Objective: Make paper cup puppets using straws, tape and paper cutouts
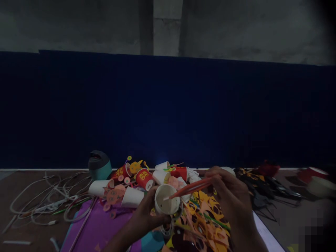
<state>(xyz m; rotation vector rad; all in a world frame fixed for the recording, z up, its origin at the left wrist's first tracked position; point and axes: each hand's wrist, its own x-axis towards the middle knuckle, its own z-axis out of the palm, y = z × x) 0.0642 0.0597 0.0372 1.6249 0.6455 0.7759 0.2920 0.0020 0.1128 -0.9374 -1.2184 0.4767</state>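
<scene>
My left hand (147,217) is wrapped round a white paper cup (167,205) at the lower middle, its open mouth tilted toward the camera. Small dark spots show inside the cup. My right hand (231,196), to the right of it, grips a long orange-red tool (193,187) like tweezers or a thin stick. The tool's pale tip is at the cup's mouth; whether it touches the inside cannot be told. Just behind and left of the cup lie more white cups (132,197) and red cups (144,178) with yellow print.
White cables (39,203) coil at the left. A teal and grey object (99,166) stands behind them. Purple sheets (101,224) lie in front, orange and yellow paper scraps (210,224) at right. Dark tools (275,189) and bowls (321,185) are far right, before a blue partition (162,112).
</scene>
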